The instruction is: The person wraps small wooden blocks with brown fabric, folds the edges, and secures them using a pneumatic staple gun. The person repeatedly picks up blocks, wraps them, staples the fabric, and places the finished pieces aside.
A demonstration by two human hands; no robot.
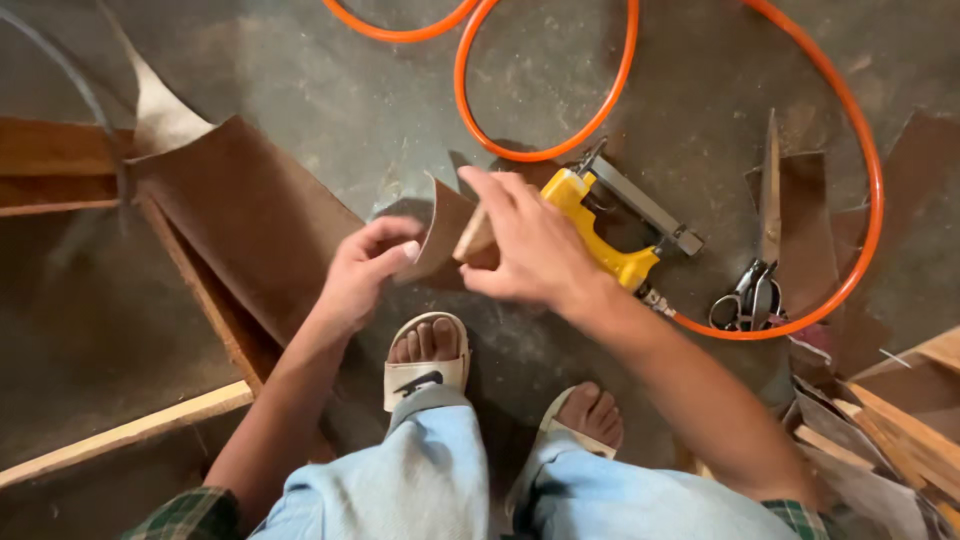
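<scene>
- Down at the middle, the left hand [365, 270] pinches the edge of a small brown scrap [442, 232] between thumb and fingertips, fingers narrow and closed on it.
- The right hand [530, 245] grips a short wooden block [474, 236] just right of that scrap, thumb beneath and fingers stretched over the top; block and scrap touch.
- Both are held in the air above the concrete floor [330, 90], just left of the yellow staple gun [600, 235].
- The staple gun lies on the floor right behind the right hand, its grey metal magazine pointing right and away from the person.
- An orange hose [545, 152] runs from the staple gun's base and loops around above and to the right of it.
- Scissors [752, 290] lie right of the staple gun, inside the hose loop, blades pointing away, resting on brown scraps.
- A large brown sheet [250, 215] over a wooden frame [125, 432] sits well left of the staple gun.
- Two sandalled feet [428, 355] stand nearer the person than the staple gun, below the hands.
- Wood offcuts [895, 430] are piled to the lower right of the staple gun.
</scene>
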